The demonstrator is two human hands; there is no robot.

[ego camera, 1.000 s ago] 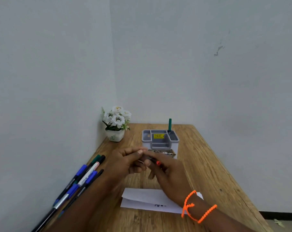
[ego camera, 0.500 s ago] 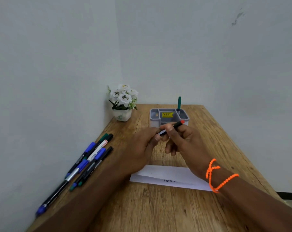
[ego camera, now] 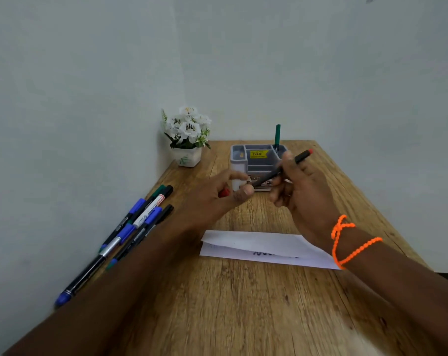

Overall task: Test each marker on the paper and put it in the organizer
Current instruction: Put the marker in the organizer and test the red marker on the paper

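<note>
Right hand (ego camera: 305, 191) pinching black marker (ego camera: 282, 168) with red end, held up just before grey organizer (ego camera: 239, 160). Left hand (ego camera: 217, 199) curled round red cap (ego camera: 224, 193). Paper (ego camera: 264, 246) below on table (ego camera: 243, 304).

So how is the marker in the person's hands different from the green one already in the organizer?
The held marker has a black barrel with a red end; the green marker is green. The held marker lies slanted in the right hand, while the green marker stands upright in the organizer. Both are slim markers.
</note>
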